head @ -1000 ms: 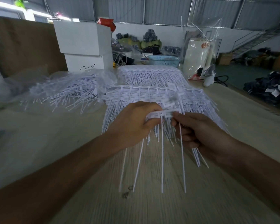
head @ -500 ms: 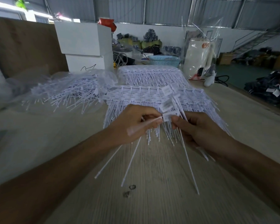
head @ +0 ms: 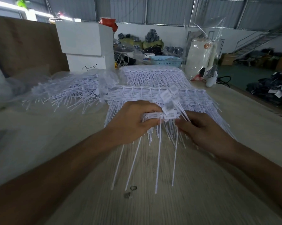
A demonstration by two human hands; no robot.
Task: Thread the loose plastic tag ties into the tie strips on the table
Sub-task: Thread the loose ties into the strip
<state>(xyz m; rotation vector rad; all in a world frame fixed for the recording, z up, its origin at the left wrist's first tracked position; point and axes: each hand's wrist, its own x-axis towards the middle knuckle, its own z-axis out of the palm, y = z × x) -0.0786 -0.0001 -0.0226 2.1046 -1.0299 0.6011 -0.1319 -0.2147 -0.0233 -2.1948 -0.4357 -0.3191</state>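
- Gripping a short white tie strip (head: 155, 115) above the wooden table (head: 202, 200), left hand (head: 130, 122) with fingers curled round the strip's left end, fingertips tucked under and out of sight.
- Pinching at the strip's right end, right hand (head: 205, 132), fingers bent and close together; exact contact point blurred, hard to make out.
- Hanging down from the held strip toward the camera, four long thin tails (head: 158, 159), tips just above or on the table; cannot tell which.
- Sticking up just beyond the right fingers, roughly three loose tag heads (head: 168, 95), overlapping and blurred, count uncertain.
- Lying flat on the table right behind both hands, a stacked pile of tie strips (head: 153, 93), near edge hidden by the hands; number of layers not countable.
- Lying farther back, a second pile of strips (head: 153, 75).
- Spread at left on clear plastic, a heap of loose tag ties (head: 72, 93), far too many and too tangled to count.
- Standing behind the heap, two stacked white boxes (head: 85, 39); beside them one blue basket (head: 165, 61).
- Marking the table near the tail tips, two small dark spots (head: 133, 188).
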